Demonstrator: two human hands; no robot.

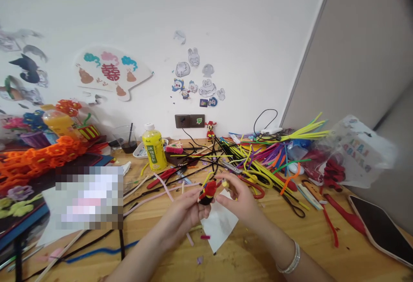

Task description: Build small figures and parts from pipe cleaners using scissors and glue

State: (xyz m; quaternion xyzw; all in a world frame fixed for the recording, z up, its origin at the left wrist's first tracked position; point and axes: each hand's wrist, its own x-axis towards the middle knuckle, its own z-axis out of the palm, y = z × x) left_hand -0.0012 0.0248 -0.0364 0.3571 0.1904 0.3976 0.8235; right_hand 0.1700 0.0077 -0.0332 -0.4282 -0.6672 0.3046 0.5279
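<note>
My left hand [185, 211] is closed around a small red and black pipe-cleaner figure [207, 192], held above the wooden table [258, 247]. My right hand [237, 198] pinches a short yellow pipe-cleaner piece [225, 183] just right of the figure's top. A bracelet sits on my right wrist. Under both hands lies a white paper sheet [221, 226].
A heap of coloured pipe cleaners [264, 157] covers the table's back right, beside a plastic bag [351, 153]. A yellow bottle [155, 148], red pliers [163, 175], orange pipe-cleaner flowers [41, 155] and a dark tablet [382, 230] surround the hands. Loose stems lie at front left.
</note>
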